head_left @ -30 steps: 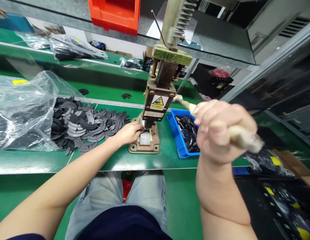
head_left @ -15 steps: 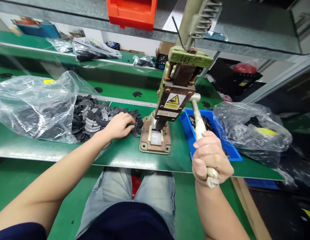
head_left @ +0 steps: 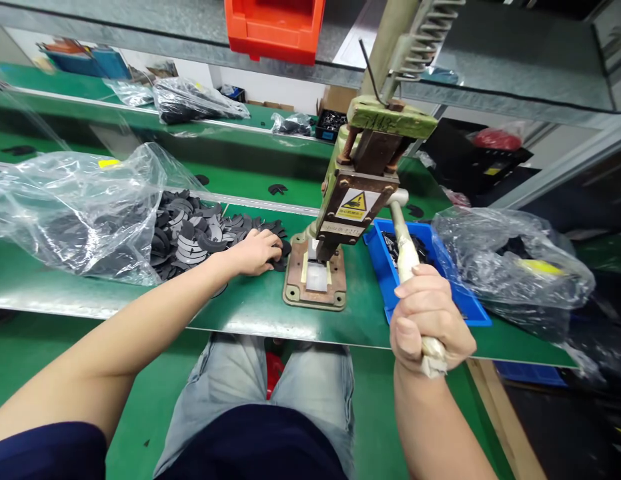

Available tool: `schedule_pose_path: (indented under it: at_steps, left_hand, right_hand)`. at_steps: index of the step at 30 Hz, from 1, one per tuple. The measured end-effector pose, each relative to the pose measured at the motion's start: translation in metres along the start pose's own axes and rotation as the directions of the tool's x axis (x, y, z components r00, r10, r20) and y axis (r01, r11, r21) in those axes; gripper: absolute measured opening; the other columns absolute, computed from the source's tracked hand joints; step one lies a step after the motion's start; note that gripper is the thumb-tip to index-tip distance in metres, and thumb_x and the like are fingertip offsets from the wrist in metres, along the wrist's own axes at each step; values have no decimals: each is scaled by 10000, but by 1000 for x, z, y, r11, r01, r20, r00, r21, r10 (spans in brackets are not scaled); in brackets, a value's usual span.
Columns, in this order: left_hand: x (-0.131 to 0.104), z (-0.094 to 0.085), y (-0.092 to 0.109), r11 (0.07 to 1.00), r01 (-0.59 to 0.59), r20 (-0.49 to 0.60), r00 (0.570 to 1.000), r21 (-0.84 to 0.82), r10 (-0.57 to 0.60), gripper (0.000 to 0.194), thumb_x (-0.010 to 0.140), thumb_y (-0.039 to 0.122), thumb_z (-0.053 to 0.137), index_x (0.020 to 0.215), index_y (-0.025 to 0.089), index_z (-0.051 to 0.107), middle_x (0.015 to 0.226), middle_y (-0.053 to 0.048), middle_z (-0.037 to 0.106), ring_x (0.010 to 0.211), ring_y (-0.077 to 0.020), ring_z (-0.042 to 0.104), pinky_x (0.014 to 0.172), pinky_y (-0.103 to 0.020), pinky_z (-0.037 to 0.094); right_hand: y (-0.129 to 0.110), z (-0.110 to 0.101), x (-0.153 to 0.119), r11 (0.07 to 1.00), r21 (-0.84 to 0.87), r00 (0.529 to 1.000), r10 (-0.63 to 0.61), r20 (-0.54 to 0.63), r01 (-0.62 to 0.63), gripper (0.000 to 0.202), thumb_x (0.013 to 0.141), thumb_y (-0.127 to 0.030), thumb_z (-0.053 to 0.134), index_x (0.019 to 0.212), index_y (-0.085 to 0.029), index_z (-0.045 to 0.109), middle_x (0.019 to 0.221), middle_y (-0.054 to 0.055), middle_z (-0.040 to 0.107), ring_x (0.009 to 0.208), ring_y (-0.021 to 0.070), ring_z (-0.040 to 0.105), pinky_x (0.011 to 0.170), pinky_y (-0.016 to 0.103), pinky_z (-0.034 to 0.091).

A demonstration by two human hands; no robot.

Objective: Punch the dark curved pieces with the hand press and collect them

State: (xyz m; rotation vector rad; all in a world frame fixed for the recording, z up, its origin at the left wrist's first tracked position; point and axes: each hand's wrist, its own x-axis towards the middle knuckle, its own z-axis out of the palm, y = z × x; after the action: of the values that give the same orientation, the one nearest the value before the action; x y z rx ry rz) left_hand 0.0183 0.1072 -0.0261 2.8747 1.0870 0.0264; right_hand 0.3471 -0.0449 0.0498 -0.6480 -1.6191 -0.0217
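My right hand [head_left: 430, 319] is wrapped round the tape-covered lever [head_left: 406, 250] of a hand press [head_left: 357, 193]. Under the ram, the press base [head_left: 293, 280] carries a pale block [head_left: 317, 276] with a small dark piece at its back. To the left of the base, my left hand [head_left: 257, 253] rests at the right edge of a pile of black and grey curved flat pieces [head_left: 210, 230]. Its fingers are curled down among them, and dark pieces show by the fingertips. What they pinch, if anything, is hidden.
A clear plastic bag [head_left: 80, 213] lies left of the pile. Right of the press stand a blue tray [head_left: 473, 310] with small dark parts and another plastic bag [head_left: 515, 267]. A red-orange bin [head_left: 275, 30] sits on the shelf above. Loose black pieces [head_left: 277, 189] lie behind.
My left hand has shifted slightly right, and its fingers are drawn closer together over the pieces. The right hand still holds the lever. The view has shifted a little.
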Motion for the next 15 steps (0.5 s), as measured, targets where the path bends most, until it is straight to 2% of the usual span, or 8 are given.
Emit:
schedule_pose_path:
  at_steps: [2,4,6,9,11,13,15]
  left_hand:
    - [-1,-2,-2,998,-54,-39,998,-16,54,99,888,272,698,966,215,721,1270,-126,681,1210,-325,554,947,-458,399]
    - [-4,-4,-3,994,-88,-73,994,-71,83,80,909,245,657,967,203,691,1128,-127,704,1113,-296,600,931,-429,419]
    - [-6,-7,-2,984,-63,-95,994,-167,48,91,924,237,616,997,196,653,1004,-102,696,993,-262,632,874,-381,445]
    - [-9,-12,4,941,101,-99,985,-324,-140,98,957,311,584,946,214,577,803,-19,622,741,-202,596,692,-318,413]
    - [-10,-14,12,871,211,-98,955,-443,-281,206,961,378,598,851,232,502,694,32,531,621,-167,508,616,-299,353]
    - [-9,-14,22,761,256,-103,915,-596,-389,328,922,430,668,793,240,434,646,63,464,584,-140,445,593,-282,324]
    - [-7,-12,31,609,249,-73,888,-753,-454,405,840,468,774,803,238,443,628,83,441,570,-121,420,576,-265,315]
  right_hand:
    - [-1,2,1,999,20,999,-26,-34,27,249,787,-228,706,605,-236,537,606,-56,580,722,163,647,996,548,544]
    - [-1,3,2,999,28,998,-26,-49,27,252,785,-223,713,599,-232,544,605,-58,586,709,165,647,985,552,550]
    - [-2,4,2,999,19,998,-28,-64,29,268,800,-235,712,594,-232,540,597,-60,581,688,165,642,975,554,556]
    - [-3,4,2,999,24,997,-23,-68,25,270,802,-230,710,593,-230,540,595,-56,579,687,169,642,965,556,560]
    - [-3,4,2,999,33,998,-10,-59,12,259,798,-220,706,597,-228,543,604,-52,586,701,174,643,959,562,556]
    - [-4,4,2,999,37,998,-16,-60,18,258,804,-220,699,600,-228,541,607,-50,584,704,177,640,953,568,551]
    - [-4,4,2,999,39,998,-28,-63,30,256,805,-218,696,603,-227,539,610,-49,584,706,178,638,949,571,547]
